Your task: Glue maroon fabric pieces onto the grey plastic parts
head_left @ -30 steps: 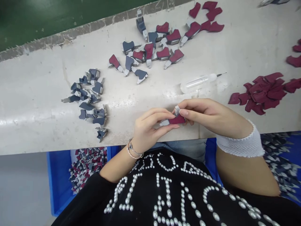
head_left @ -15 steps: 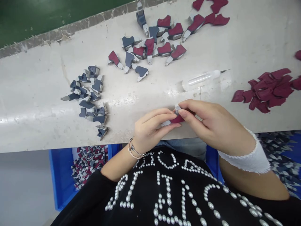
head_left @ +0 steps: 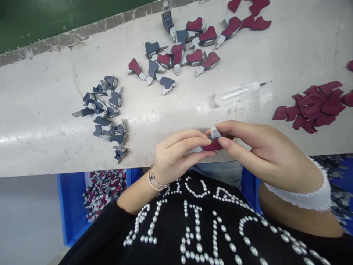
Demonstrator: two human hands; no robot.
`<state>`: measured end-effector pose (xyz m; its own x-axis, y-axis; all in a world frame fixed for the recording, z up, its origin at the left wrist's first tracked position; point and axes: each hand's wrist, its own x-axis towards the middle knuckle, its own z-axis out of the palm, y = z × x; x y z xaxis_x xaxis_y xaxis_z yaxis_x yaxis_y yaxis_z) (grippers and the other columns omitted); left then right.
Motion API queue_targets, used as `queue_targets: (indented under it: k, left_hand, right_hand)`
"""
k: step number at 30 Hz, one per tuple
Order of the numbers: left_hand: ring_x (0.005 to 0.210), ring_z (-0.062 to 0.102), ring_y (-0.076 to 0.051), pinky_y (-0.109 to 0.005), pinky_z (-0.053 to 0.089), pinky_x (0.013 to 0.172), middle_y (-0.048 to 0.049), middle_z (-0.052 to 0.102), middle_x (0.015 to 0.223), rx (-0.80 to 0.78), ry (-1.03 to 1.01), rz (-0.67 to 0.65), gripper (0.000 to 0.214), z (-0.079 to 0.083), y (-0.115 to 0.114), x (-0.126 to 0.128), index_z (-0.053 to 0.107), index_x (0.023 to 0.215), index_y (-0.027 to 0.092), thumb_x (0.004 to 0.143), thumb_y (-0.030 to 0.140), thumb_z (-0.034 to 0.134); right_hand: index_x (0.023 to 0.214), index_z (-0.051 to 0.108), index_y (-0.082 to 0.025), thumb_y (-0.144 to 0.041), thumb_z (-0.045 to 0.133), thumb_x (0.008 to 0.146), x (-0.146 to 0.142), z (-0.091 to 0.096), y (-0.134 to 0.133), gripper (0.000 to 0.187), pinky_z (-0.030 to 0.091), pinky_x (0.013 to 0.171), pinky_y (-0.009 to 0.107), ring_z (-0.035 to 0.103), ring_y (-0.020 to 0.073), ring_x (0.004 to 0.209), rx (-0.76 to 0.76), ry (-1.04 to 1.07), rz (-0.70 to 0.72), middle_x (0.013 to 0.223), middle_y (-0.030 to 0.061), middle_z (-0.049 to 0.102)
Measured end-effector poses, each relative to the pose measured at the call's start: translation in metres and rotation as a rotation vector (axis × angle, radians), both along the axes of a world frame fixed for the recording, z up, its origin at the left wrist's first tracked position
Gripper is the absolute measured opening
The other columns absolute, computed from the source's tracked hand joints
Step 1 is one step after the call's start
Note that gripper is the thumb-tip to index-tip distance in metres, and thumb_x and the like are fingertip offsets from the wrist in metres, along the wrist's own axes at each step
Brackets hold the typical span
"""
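A small plastic part [head_left: 211, 145] with a dark red face and light grey ends is held over the front of the worktable. My left hand [head_left: 178, 149] pinches its left side between fingers and thumb. Around its right end, my right hand [head_left: 259, 152] has index finger and thumb closed on the part, by a raised grey tip. Fingers cover much of the piece. Beyond the hands lies a white pen-like tool [head_left: 237, 94] with a thin metal tip. Loose dark red pieces [head_left: 317, 105] are piled to the right.
Blue-grey parts [head_left: 102, 119] lie in a cluster on the left of the table [head_left: 49, 121]. Red-faced and blue-grey parts [head_left: 176, 55] are spread at the back. Below the front edge, a blue bin [head_left: 67, 209] holds many mixed parts.
My right hand has shifted slightly right and its thumb has slid off the grey tip, so more of the part shows. The part has moved a little to the right.
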<state>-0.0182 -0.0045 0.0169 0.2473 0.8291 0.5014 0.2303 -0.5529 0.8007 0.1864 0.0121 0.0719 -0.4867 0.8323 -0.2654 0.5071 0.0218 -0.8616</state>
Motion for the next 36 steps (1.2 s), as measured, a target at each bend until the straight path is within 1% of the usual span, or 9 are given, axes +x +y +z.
queue_targets:
  k: [4,8,13,16,19,23,27,32,36]
  left_hand:
    - [0.090,0.075,-0.012,-0.023,0.065,0.085,-0.0046,0.076,0.097,-0.007,-0.030,-0.020,0.027,0.002,0.000,0.000,0.070,0.101,0.015,0.079,0.022,0.083]
    - [0.091,0.075,-0.013,-0.024,0.066,0.085,-0.0051,0.076,0.098,-0.021,-0.052,-0.042,0.026,0.004,-0.001,0.000,0.070,0.102,0.015,0.079,0.021,0.082]
    - [0.094,0.075,-0.013,-0.025,0.066,0.086,-0.0051,0.076,0.101,-0.026,-0.050,-0.030,0.026,0.004,-0.003,0.000,0.070,0.105,0.015,0.081,0.018,0.080]
    - [0.094,0.075,-0.014,-0.025,0.066,0.086,-0.0057,0.076,0.102,-0.008,-0.039,-0.017,0.026,0.004,-0.005,0.002,0.070,0.106,0.015,0.082,0.015,0.078]
    - [0.094,0.075,-0.013,-0.024,0.065,0.087,-0.0054,0.076,0.102,-0.013,-0.030,-0.001,0.027,0.005,-0.006,0.003,0.070,0.105,0.015,0.081,0.015,0.080]
    - [0.093,0.075,-0.013,-0.023,0.065,0.088,-0.0042,0.076,0.099,0.005,-0.053,0.034,0.027,0.009,-0.006,0.002,0.070,0.103,0.014,0.078,0.017,0.082]
    - [0.092,0.075,-0.012,-0.022,0.066,0.085,-0.0024,0.075,0.100,0.008,-0.008,-0.010,0.024,0.013,-0.005,-0.001,0.070,0.103,0.018,0.082,0.019,0.080]
    - [0.092,0.075,-0.014,-0.024,0.066,0.085,-0.0039,0.077,0.099,-0.007,0.038,0.001,0.031,0.016,-0.003,-0.006,0.067,0.107,0.019,0.081,0.027,0.081]
    - [0.089,0.076,-0.013,-0.022,0.066,0.083,-0.0037,0.078,0.097,-0.019,0.066,-0.094,0.028,0.020,-0.002,-0.009,0.066,0.108,0.017,0.083,0.022,0.078]
  right_hand:
    - [0.092,0.061,-0.023,-0.039,0.048,0.101,0.002,0.003,0.000,0.022,0.046,0.064,0.029,0.066,0.0186,0.080,0.003,0.007,0.009,0.084,0.0027,0.068]
    - [0.096,0.062,-0.023,-0.037,0.050,0.100,0.001,0.004,-0.001,0.019,0.045,0.062,0.027,0.063,0.0141,0.072,0.015,0.033,0.006,0.086,0.0002,0.069]
    - [0.089,0.060,-0.021,-0.033,0.051,0.097,-0.007,0.004,-0.006,0.016,0.043,0.059,0.028,0.058,0.0130,0.067,0.039,-0.016,-0.105,0.079,-0.0012,0.066]
    - [0.085,0.056,-0.021,-0.031,0.051,0.097,-0.009,0.004,-0.009,0.017,0.041,0.057,0.028,0.056,0.0121,0.065,0.045,-0.043,-0.124,0.077,-0.0017,0.063]
    - [0.093,0.059,-0.022,-0.035,0.051,0.099,-0.006,0.003,-0.009,0.017,0.044,0.060,0.028,0.060,0.0138,0.072,-0.003,-0.004,-0.096,0.083,-0.0007,0.065]
    - [0.108,0.061,-0.026,-0.037,0.052,0.101,0.000,0.002,-0.006,0.016,0.050,0.071,0.029,0.065,0.0176,0.089,-0.070,0.140,-0.060,0.099,0.0011,0.068]
    - [0.106,0.064,-0.030,-0.032,0.063,0.094,0.003,0.002,-0.003,0.012,0.054,0.074,0.031,0.065,0.0177,0.088,-0.073,0.188,-0.023,0.099,-0.0010,0.069]
    - [0.103,0.068,-0.032,-0.030,0.070,0.088,0.005,0.007,-0.002,0.015,0.055,0.067,0.032,0.067,0.0180,0.079,-0.037,0.176,-0.032,0.092,-0.0024,0.072]
    - [0.103,0.070,-0.034,-0.031,0.076,0.083,0.009,0.008,-0.003,0.021,0.057,0.066,0.032,0.068,0.0178,0.078,-0.034,0.143,-0.027,0.091,-0.0032,0.073]
